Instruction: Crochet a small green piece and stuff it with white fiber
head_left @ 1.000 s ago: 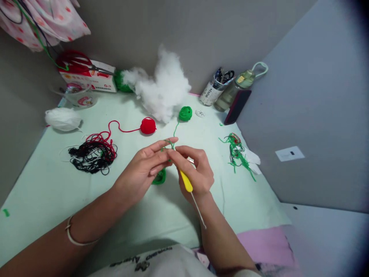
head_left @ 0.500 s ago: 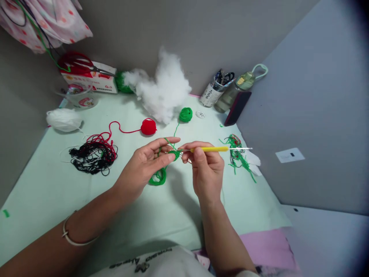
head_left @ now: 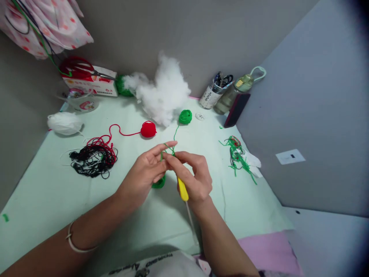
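Green yarn [head_left: 175, 132] runs from a small green ball [head_left: 185, 117] down to my left hand [head_left: 142, 173], crossing its raised index finger. Thumb and fingers of that hand pinch a green crochet piece, mostly hidden behind the fingers. My right hand [head_left: 193, 175] closes around a crochet hook with a yellow handle [head_left: 182, 189], its metal end slanting down toward me. The fingertips of both hands meet at the work, so the hook's working tip is hidden. Below my left hand hangs or lies a loop of green yarn [head_left: 158, 182]; which, I cannot tell.
Left on the table are tangled black yarn [head_left: 92, 159], a red ball [head_left: 148, 129] and a white skein [head_left: 65, 123]. White stuffing [head_left: 165, 92], a pen cup [head_left: 211, 94] and a bottle [head_left: 230, 96] stand behind. Green scraps [head_left: 239, 156] lie right.
My right hand has turned, swinging the hook's yellow handle from pointing right to pointing down toward me. Its fingertips have moved left against my left hand's fingers.
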Tool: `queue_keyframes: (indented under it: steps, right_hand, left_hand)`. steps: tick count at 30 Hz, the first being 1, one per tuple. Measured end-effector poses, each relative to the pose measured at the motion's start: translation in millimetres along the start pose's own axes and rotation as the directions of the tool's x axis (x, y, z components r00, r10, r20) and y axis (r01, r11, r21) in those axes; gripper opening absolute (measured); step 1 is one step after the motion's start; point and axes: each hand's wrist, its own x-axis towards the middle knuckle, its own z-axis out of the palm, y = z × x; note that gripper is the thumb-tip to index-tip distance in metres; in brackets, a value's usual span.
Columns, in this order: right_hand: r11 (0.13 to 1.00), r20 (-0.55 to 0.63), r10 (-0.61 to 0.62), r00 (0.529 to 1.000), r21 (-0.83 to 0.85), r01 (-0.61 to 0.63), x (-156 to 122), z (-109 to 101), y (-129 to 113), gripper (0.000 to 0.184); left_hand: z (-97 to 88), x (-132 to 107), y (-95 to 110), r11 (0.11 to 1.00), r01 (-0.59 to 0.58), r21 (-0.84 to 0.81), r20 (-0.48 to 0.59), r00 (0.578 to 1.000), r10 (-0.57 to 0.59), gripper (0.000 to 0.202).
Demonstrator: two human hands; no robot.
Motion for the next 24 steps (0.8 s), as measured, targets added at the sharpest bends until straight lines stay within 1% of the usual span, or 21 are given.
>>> queue_keyframes:
  steps: [1,2,3,5,6,7,8,9,11,13,15,17,19,21,22,24]
  right_hand:
    - [0.996,-0.021,0.059,0.998,0.062,-0.058,1.3,-0.8,0.4,0.03]
    - [0.976,-0.045,0.151,0.988,0.163,-0.142,3.2,-1.7,0.9,0.028]
    - [0.931,-0.063,0.258,0.964,0.284,-0.23,5.5,-2.6,1.3,0.025]
    - [0.783,-0.039,0.437,0.899,0.508,-0.359,9.9,-3.4,2.2,0.022]
    - [0.718,-0.011,0.487,0.873,0.574,-0.393,11.5,-3.1,2.6,0.02]
    - [0.681,0.021,0.505,0.863,0.605,-0.413,12.4,-2.5,2.7,0.019]
    - [0.672,0.049,0.501,0.864,0.608,-0.424,12.7,-1.7,2.5,0.018]
    - [0.683,0.066,0.489,0.87,0.592,-0.429,12.5,-0.9,2.0,0.017]
    - [0.734,0.069,0.455,0.888,0.535,-0.418,11.3,-0.5,0.0,0.017]
    - [0.773,0.044,0.437,0.898,0.492,-0.4,10.7,-2.0,-2.6,0.018]
    - [0.783,0.007,0.449,0.893,0.478,-0.397,11.3,-4.9,-4.3,0.018]
    - [0.744,-0.013,0.492,0.87,0.525,-0.413,12.8,-7.5,-3.8,0.017]
    - [0.652,0.005,0.562,0.827,0.613,-0.447,14.5,-8.4,-1.1,0.017]
    - [0.561,0.056,0.613,0.788,0.672,-0.484,15.6,-7.3,2.5,0.018]
    - [0.542,0.087,0.617,0.782,0.674,-0.502,15.7,-6.4,4.1,0.018]
    - [0.566,0.13,0.591,0.796,0.636,-0.524,15.3,-4.0,5.8,0.018]
  left_hand:
    - [0.0,0.6,1.9,0.996,0.062,-0.065,0.034,0.998,-0.06,0.041]
    - [-0.3,0.9,4.0,0.989,0.1,-0.112,0.055,0.994,-0.094,0.037]
    - [-0.7,1.1,6.0,0.984,0.112,-0.141,0.062,0.993,-0.104,0.035]
    - [-1.2,0.6,8.8,0.984,0.075,-0.159,0.051,0.996,-0.068,0.036]
    - [-1.3,0.1,9.3,0.987,0.052,-0.15,0.048,0.998,-0.045,0.037]
    - [-1.3,-0.3,9.2,0.99,0.034,-0.133,0.05,0.998,-0.028,0.038]
    - [-1.2,-0.7,8.7,0.993,0.02,-0.114,0.053,0.999,-0.014,0.038]
    - [-1.2,-0.9,8.0,0.996,0.01,-0.093,0.058,0.998,-0.005,0.037]
    - [-1.6,-0.9,7.2,0.998,0.002,-0.055,0.068,0.998,0.002,0.035]
    - [-2.7,-0.3,7.9,1.0,-0.015,-0.02,0.06,0.998,0.017,0.036]
    - [-4.3,0.6,9.9,0.999,-0.034,0.02,0.035,0.999,0.034,0.038]
    - [-5.8,1.2,11.7,0.997,-0.057,0.046,0.007,0.998,0.056,0.037]
    - [-6.4,1.1,12.0,0.996,-0.068,0.053,-0.004,0.998,0.068,0.038]
    - [-5.9,0.2,10.6,0.997,-0.059,0.059,0.011,0.998,0.059,0.04]
    - [-5.3,-0.4,9.6,0.997,-0.047,0.064,0.031,0.999,0.045,0.042]
    - [-3.3,-1.3,7.7,0.997,-0.022,0.068,0.068,0.998,0.018,0.042]
